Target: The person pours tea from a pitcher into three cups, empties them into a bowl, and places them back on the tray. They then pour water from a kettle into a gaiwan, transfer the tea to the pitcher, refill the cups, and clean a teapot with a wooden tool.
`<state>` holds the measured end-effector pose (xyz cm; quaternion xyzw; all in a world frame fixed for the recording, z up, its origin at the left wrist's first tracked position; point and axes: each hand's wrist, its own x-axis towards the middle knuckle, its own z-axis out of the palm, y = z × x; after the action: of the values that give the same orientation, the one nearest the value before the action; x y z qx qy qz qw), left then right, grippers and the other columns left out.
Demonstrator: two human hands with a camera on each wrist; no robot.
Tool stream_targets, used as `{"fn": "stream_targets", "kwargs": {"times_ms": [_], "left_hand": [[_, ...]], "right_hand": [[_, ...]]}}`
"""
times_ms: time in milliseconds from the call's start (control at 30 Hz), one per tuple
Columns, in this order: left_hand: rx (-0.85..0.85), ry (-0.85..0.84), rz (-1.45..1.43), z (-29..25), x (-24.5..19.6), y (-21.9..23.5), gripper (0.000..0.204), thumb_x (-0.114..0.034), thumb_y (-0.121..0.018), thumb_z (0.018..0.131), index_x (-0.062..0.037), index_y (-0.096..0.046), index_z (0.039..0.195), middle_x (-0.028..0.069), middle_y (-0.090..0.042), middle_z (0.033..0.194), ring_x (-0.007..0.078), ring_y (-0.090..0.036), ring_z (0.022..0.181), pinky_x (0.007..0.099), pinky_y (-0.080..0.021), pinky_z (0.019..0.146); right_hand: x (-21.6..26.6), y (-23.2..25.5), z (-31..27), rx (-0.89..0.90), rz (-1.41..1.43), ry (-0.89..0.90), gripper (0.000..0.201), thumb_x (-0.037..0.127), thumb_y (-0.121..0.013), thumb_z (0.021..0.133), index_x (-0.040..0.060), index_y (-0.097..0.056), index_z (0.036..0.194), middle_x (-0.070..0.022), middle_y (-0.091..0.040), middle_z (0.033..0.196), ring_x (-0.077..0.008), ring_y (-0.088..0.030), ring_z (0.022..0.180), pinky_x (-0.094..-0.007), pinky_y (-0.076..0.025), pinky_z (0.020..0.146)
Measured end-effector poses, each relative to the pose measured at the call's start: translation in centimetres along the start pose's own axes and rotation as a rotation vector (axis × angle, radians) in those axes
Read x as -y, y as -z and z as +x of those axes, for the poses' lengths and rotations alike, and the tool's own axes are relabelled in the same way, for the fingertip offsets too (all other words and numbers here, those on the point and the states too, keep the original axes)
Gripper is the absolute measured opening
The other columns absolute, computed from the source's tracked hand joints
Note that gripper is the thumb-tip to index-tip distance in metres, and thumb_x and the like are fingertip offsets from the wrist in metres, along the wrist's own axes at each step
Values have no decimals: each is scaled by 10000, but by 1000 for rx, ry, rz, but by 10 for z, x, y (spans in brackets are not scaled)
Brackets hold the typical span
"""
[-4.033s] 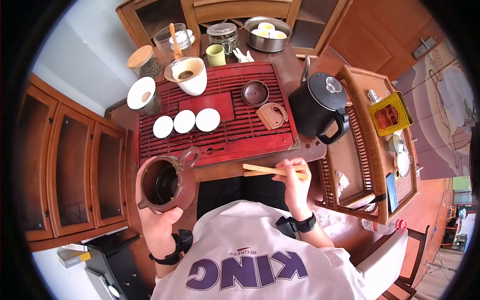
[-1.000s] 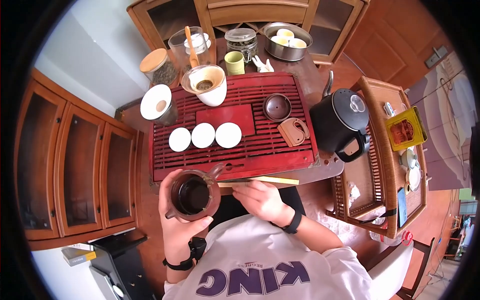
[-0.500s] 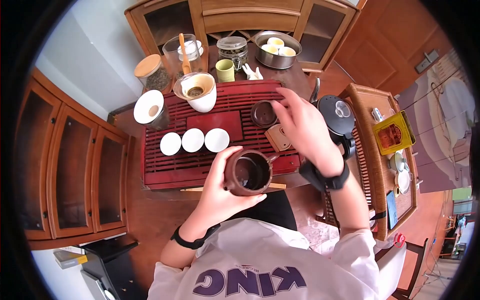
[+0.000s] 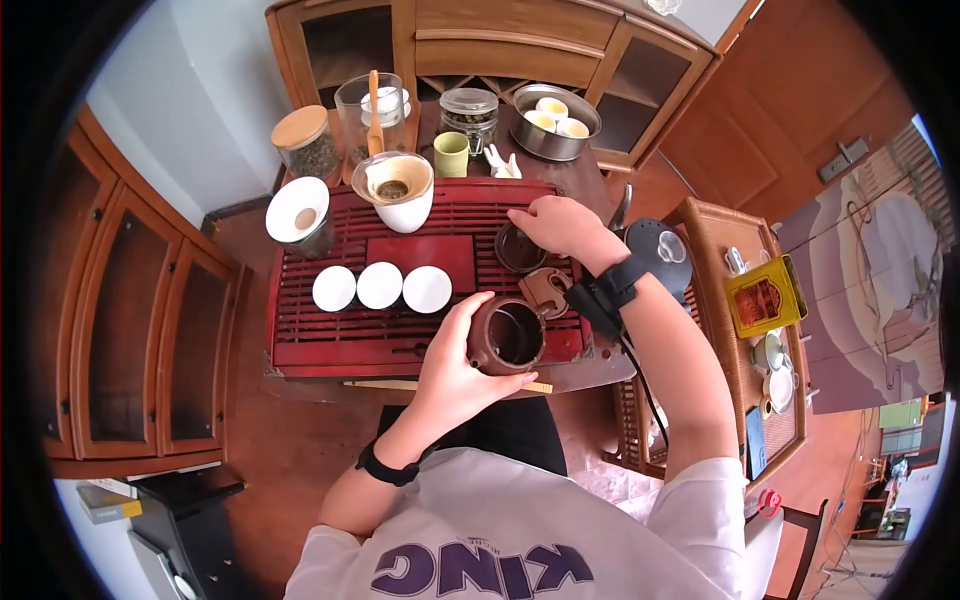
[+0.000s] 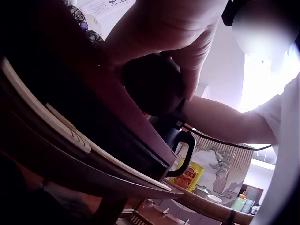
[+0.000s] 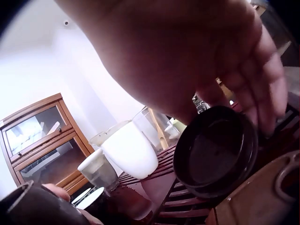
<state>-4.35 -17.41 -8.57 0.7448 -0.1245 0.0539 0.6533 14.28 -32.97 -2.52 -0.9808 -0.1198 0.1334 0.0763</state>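
Note:
The left hand (image 4: 452, 372) holds a dark brown teapot (image 4: 482, 340) from its side, its open top facing up, over the front edge of the red slatted tray (image 4: 330, 358). Dark liquid shows inside. Farther back, the right hand (image 4: 565, 228) reaches over a small round dark dish (image 4: 516, 252) on the tray's right side. In the right wrist view the fingers of the right hand (image 6: 211, 61) curl at the far rim of the dish (image 6: 213, 152). A brown handled piece (image 4: 545, 290) lies just in front. Wooden tongs (image 4: 385, 385) lie along the near table edge.
Three white cups (image 4: 380, 286) stand in a row on the tray. Behind them are a white strainer vessel (image 4: 405, 212), jars and a metal bowl (image 4: 557, 145). A black kettle (image 4: 658, 245) stands at the right, beside a wicker cart (image 4: 690, 225).
The right hand has let go of the tongs, left them by the table edge, and moved back to the dark dish. The teapot in the left hand has moved right.

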Motion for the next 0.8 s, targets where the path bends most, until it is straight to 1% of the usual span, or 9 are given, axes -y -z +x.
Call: {"fn": "stream_targets", "kwargs": {"times_ms": [67, 300, 367, 500, 567, 600, 700, 767, 800], "left_hand": [[-10, -32, 31, 0, 3, -3, 905, -129, -927, 653, -28, -417, 1394, 134, -566, 1289, 240, -604, 1170, 364, -519, 987], [-41, 27, 18, -1, 7, -3, 903, -78, -915, 663, -20, -402, 1404, 119, -555, 1314, 209, -569, 1220, 366, -481, 1040], [-40, 33, 5, 0, 5, 0, 900, -78, -914, 665, -19, -402, 1403, 120, -554, 1313, 207, -566, 1223, 364, -480, 1041], [-31, 65, -73, 0, 8, 2, 898, -67, -911, 667, -18, -397, 1403, 118, -551, 1314, 202, -557, 1233, 360, -475, 1047], [-24, 62, -81, 0, 9, 3, 902, -61, -910, 665, -20, -395, 1405, 115, -551, 1314, 201, -558, 1233, 361, -474, 1049], [-18, 59, -89, 0, 9, 3, 905, -55, -910, 663, -22, -393, 1406, 113, -551, 1315, 201, -558, 1232, 362, -474, 1050], [-6, 85, -117, 1, 9, 4, 911, -47, -909, 660, -24, -390, 1408, 108, -551, 1320, 200, -559, 1233, 363, -475, 1052], [-14, 84, -116, -1, 11, 5, 910, -49, -910, 660, -24, -391, 1407, 107, -551, 1322, 199, -559, 1233, 363, -475, 1050], [-20, 82, -114, -1, 11, 5, 910, -51, -911, 659, -24, -392, 1406, 106, -551, 1324, 198, -559, 1234, 363, -476, 1049]], "right_hand": [[0, 5, -1, 206, 229, -138, 605, 569, -490, 950, 40, -731, 1116, -178, -725, 1093, -338, -679, 1072, -445, -524, 929], [2, 2, -1, 115, 134, -101, 654, 614, -610, 849, 34, -728, 1127, -163, -736, 1046, -292, -712, 970, -405, -545, 887], [1, 0, -1, 108, 205, -66, 606, 582, -661, 838, 20, -740, 1050, -160, -736, 995, -262, -722, 887, -385, -572, 785], [-8, 0, 2, 157, 331, -90, 567, 548, -693, 842, 2, -728, 990, -152, -728, 944, -239, -719, 842, -355, -582, 686], [-11, -5, 0, 103, 488, -51, 546, 513, -697, 877, -27, -703, 954, -140, -711, 889, -205, -707, 788, -321, -584, 609], [-12, -4, -2, 104, 486, -52, 546, 513, -697, 877, -27, -703, 954, -140, -711, 889, -205, -707, 788, -321, -584, 609], [-13, 4, -17, 82, 746, -48, 529, 480, -656, 936, -43, -691, 1010, -116, -707, 947, -184, -696, 821, -318, -599, 653], [-12, 13, -31, 37, 1048, -52, 505, 453, -605, 985, -29, -651, 1129, -90, -690, 1041, -169, -683, 871, -332, -609, 698], [-13, 14, -39, 39, 1046, -53, 505, 453, -605, 985, -29, -651, 1129, -90, -690, 1041, -169, -683, 871, -332, -609, 698]]}}
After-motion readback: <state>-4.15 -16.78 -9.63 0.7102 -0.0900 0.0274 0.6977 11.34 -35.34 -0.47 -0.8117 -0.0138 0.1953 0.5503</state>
